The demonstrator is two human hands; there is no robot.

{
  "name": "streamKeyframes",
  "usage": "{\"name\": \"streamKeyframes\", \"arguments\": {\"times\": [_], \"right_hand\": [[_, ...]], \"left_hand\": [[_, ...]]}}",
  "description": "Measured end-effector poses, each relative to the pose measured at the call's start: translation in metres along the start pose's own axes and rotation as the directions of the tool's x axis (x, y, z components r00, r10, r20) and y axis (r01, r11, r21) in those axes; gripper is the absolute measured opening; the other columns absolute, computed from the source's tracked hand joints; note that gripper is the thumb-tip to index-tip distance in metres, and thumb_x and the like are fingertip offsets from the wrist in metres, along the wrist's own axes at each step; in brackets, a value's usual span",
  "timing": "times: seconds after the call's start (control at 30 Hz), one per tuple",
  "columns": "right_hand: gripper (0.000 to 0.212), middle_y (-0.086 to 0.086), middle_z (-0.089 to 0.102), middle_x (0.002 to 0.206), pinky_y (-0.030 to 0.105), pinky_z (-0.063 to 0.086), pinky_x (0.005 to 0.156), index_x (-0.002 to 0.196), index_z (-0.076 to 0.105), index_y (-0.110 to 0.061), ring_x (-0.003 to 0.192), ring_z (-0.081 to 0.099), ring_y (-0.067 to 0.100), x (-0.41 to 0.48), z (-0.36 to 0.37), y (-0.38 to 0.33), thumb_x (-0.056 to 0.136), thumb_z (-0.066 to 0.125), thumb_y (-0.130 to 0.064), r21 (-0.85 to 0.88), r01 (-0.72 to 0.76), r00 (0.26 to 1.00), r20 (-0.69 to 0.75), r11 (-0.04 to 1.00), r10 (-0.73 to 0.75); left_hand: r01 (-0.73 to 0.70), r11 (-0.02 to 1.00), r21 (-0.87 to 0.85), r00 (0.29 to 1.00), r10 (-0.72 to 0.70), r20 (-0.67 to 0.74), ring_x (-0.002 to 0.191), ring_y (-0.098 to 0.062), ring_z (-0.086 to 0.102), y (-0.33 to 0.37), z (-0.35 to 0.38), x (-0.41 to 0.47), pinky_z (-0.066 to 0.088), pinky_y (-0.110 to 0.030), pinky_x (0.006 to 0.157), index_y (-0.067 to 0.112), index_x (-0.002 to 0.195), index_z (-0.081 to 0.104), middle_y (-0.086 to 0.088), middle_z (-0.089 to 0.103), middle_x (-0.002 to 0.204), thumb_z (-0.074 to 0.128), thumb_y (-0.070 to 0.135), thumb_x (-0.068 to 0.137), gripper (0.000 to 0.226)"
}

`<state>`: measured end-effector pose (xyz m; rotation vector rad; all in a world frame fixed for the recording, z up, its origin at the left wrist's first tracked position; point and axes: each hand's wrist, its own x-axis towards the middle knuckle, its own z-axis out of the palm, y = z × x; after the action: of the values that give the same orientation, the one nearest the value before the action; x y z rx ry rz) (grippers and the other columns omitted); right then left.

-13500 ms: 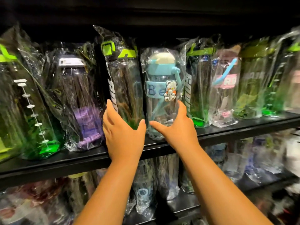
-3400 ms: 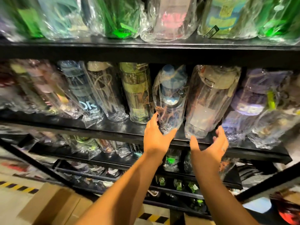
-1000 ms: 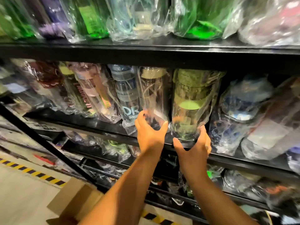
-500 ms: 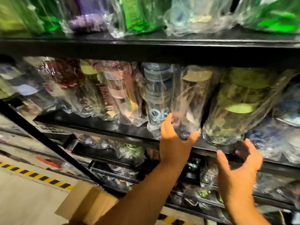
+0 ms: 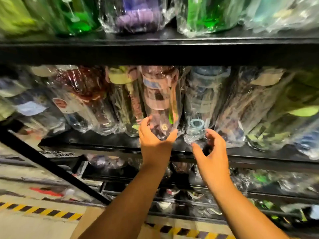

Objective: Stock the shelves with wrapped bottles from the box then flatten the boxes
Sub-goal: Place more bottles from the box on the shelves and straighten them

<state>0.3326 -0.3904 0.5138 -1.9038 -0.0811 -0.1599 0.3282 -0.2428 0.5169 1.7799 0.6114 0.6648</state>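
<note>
Bottles [image 5: 86, 94] crowd the shelf [image 5: 103, 144] — left grip [image 5: 155, 141] clasps the pink-banded bottle [image 5: 158, 100] at its base, probably squaring it up. Right grip [image 5: 213, 150] is loose and empty, near the blue bottle [image 5: 202, 104].

wrapped bottles [image 5: 160, 100] side by side on shelf [image 5: 107, 143]

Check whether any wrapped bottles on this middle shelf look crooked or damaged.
Nothing looks spilled or torn, though the picture is blurred. The olive-green bottle at the far right leans markedly rightward, while the pink-banded bottle that the left hand grips stands nearly upright. The wide lens may exaggerate the lean.
</note>
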Motion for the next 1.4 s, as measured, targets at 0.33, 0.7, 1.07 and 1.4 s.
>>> {"name": "streamKeyframes", "arguments": {"times": [0.33,0.7,1.07,1.4], "right_hand": [[0.048,-0.004,0.050,0.124,0.046,0.042,0.106,0.124,0.048,-0.034,0.119,0.052,0.020,0.004,0.016,0.006,0.085,0.074,-0.021,-0.039,0.005,0.995,-0.097,0.999,-0.009],[0.051,-0.010,0.047,0.121,0.048,0.041,0.104,0.126,0.042,-0.037,0.117,0.049,0.017,0.001,0.018,0.003,0.086,0.071,-0.021,-0.087,0.017,0.995,-0.093,0.996,-0.025],[0.026,-0.004,0.056,0.107,0.013,0.043,0.086,0.107,0.055,-0.040,0.098,0.057,0.003,-0.042,0.059,-0.037,0.085,0.062,-0.027,0.094,0.230,0.966,0.102,0.969,-0.240],[0.076,-0.004,0.029,0.153,0.024,0.030,0.107,0.153,0.024,-0.025,0.138,0.032,0.010,-0.043,0.153,-0.078,0.091,0.069,-0.023,0.049,-0.057,0.960,0.276,0.997,0.041]], "left_hand": [[-0.034,0.966,0.254,0.985,0.076,-0.155,0.127,-0.039,0.048,0.002,0.017,0.014,0.039,-0.050,0.100,0.001,0.140,0.045,-0.015,0.056,0.135,0.087,0.047,0.067,0.096],[-0.117,0.959,0.258,0.980,0.153,-0.125,0.121,-0.038,0.055,-0.004,0.000,0.009,0.043,-0.049,0.099,0.002,0.140,0.049,-0.015,0.060,0.131,0.088,0.043,0.065,0.094],[-0.241,0.958,0.158,0.963,0.215,0.161,0.122,-0.012,0.055,-0.028,-0.087,0.011,0.048,-0.039,0.103,0.026,0.132,0.058,0.008,0.060,0.130,0.057,0.064,0.080,0.065],[0.103,0.994,0.047,0.964,-0.088,-0.252,0.134,-0.021,0.040,-0.047,-0.140,0.092,0.040,-0.041,0.108,0.020,0.149,0.034,-0.003,0.038,0.148,0.081,0.040,0.077,0.088]]}}
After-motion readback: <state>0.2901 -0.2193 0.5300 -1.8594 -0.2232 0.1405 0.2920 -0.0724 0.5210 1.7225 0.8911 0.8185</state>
